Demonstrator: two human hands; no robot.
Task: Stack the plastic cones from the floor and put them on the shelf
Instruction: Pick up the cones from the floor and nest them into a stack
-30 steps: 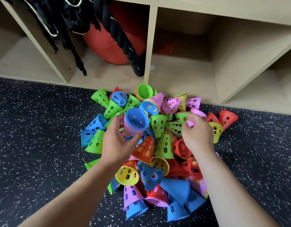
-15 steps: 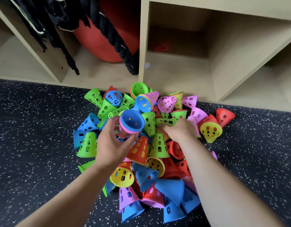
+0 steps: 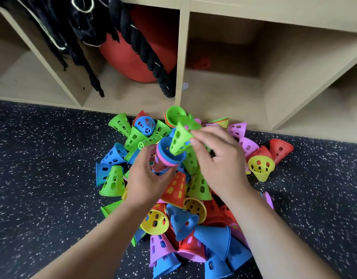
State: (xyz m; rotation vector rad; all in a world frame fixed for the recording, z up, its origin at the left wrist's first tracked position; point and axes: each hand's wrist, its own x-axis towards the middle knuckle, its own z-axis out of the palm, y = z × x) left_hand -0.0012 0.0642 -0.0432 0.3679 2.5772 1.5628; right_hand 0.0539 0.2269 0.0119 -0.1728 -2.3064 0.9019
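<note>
Dozens of plastic cones (image 3: 181, 220) in green, blue, red, yellow and pink lie in a loose pile on the dark speckled floor (image 3: 43, 178), just in front of the shelf (image 3: 213, 97), which runs across the view at twelve o'clock. Over the middle of the pile the left hand (image 3: 147, 178) grips a stack (image 3: 168, 158) of nested blue and pink cones, fingers and thumb curled round its narrow lower part, its open mouth tilted toward one o'clock. The right hand (image 3: 219, 156) holds a green cone (image 3: 179, 137) near its wide end between thumb and fingertips; the cone's narrow end points toward seven o'clock and sits at the mouth of the stack, though how far in it reaches I cannot tell. At three o'clock from the hands a yellow cone (image 3: 261, 166) lies mouth-up beside a red cone (image 3: 281, 147) at the pile's edge. In the shelf compartment at eleven o'clock a red ball (image 3: 133, 59) rests behind a thick black rope (image 3: 147, 53) that hangs in front of it. The compartment at one o'clock holds a small red shape (image 3: 202, 63) at its back, too dim to tell what it is
</note>
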